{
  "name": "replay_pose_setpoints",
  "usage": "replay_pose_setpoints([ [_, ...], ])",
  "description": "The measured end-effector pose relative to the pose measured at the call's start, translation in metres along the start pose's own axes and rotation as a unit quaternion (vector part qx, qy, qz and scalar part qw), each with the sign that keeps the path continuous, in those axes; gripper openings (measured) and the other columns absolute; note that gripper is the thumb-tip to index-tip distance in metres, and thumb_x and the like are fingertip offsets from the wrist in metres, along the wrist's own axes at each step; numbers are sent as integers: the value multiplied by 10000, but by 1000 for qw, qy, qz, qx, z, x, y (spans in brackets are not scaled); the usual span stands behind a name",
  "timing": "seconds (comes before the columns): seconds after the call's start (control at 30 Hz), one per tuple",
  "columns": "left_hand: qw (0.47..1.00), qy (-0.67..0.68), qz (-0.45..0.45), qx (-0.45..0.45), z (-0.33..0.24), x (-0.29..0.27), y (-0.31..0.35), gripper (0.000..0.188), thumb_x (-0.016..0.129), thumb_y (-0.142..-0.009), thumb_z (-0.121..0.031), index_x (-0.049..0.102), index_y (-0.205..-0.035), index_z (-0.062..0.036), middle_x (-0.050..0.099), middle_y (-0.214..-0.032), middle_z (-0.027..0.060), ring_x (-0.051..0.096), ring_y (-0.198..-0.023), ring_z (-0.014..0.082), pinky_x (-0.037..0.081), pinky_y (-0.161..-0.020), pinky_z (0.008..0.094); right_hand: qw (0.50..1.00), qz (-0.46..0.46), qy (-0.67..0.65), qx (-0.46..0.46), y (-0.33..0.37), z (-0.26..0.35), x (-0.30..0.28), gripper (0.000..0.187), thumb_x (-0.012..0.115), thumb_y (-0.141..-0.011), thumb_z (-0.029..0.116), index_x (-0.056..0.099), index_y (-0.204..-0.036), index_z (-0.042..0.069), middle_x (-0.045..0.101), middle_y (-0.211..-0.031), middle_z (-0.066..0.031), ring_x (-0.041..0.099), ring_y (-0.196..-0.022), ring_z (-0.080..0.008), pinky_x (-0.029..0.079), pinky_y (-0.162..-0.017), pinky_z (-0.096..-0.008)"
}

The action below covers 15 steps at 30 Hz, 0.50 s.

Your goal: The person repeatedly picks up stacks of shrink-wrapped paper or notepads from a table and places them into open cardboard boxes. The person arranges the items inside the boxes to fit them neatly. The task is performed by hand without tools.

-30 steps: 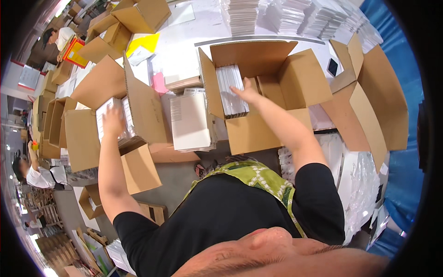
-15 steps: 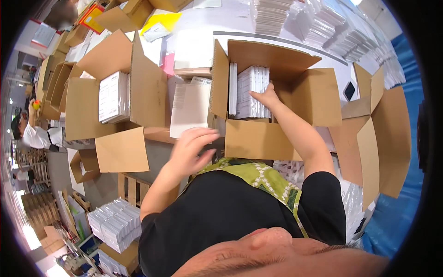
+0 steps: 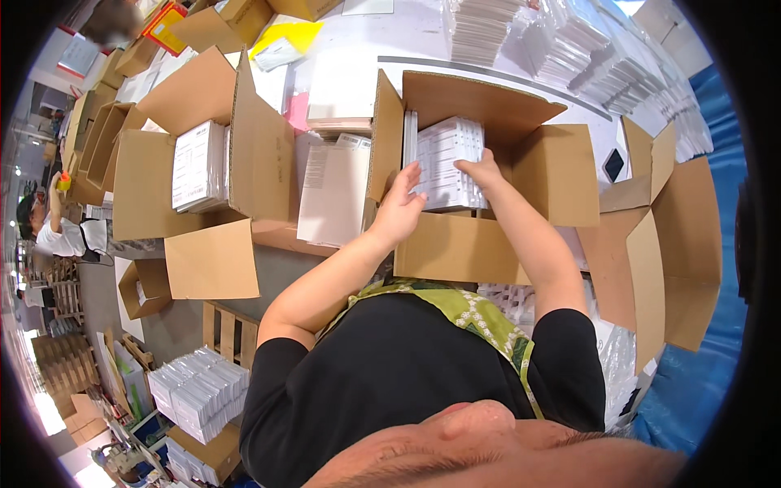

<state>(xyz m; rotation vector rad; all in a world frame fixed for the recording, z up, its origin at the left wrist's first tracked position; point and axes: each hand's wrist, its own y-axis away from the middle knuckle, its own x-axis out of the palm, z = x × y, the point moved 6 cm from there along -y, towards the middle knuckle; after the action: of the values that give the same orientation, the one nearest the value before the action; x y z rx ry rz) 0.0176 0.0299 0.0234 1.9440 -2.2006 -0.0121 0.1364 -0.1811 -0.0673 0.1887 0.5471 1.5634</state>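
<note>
Left hand (image 3: 400, 206) open, right hand (image 3: 483, 171) on a stack of white packs (image 3: 443, 167) in the middle carton (image 3: 555, 175).
At left, another open carton (image 3: 264, 154) holds white packets (image 3: 194, 167); a flat pale pile (image 3: 332, 195) lies between the cartons; the left hand, fingers extended, is at the stack's near left corner, contact unclear; the right hand's thumb lies over the stack's right part, other fingers partly hidden, so I cannot tell whether it grips; farther right, a dark phone (image 3: 613, 164) rests on the table (image 3: 366, 37).
</note>
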Motion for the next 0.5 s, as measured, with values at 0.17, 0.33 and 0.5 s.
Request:
replay_pose_setpoints([
  [0.17,992,62,-52,-95,0,3,-5,710,547,-952,-194,132,-1505,-32,273,-1504,218,299,-1390,296,255,-1128,402,988,32,-150,-14,43,42,-52,693,710,-804,123,291,-1329,-48,531,-1214,-209,592,-1065,-279,531,-875,-409],
  [0.33,974,130,40,-183,-36,41,-33,680,647,-911,-254,275,-1415,9,464,-1366,200,508,-1199,262,422,-1005,397,969,57,-232,-68,107,90,-78,649,672,-853,132,293,-1358,-15,534,-1219,-182,593,-1074,-252,545,-874,-403],
  [0.5,960,201,127,-147,-36,51,-33,440,622,-933,-206,447,-1287,-11,592,-1221,123,604,-1076,207,512,-910,368,968,30,-225,-103,136,80,-91,619,674,-889,196,318,-1354,-3,545,-1222,-150,596,-1072,-228,531,-892,-394],
])
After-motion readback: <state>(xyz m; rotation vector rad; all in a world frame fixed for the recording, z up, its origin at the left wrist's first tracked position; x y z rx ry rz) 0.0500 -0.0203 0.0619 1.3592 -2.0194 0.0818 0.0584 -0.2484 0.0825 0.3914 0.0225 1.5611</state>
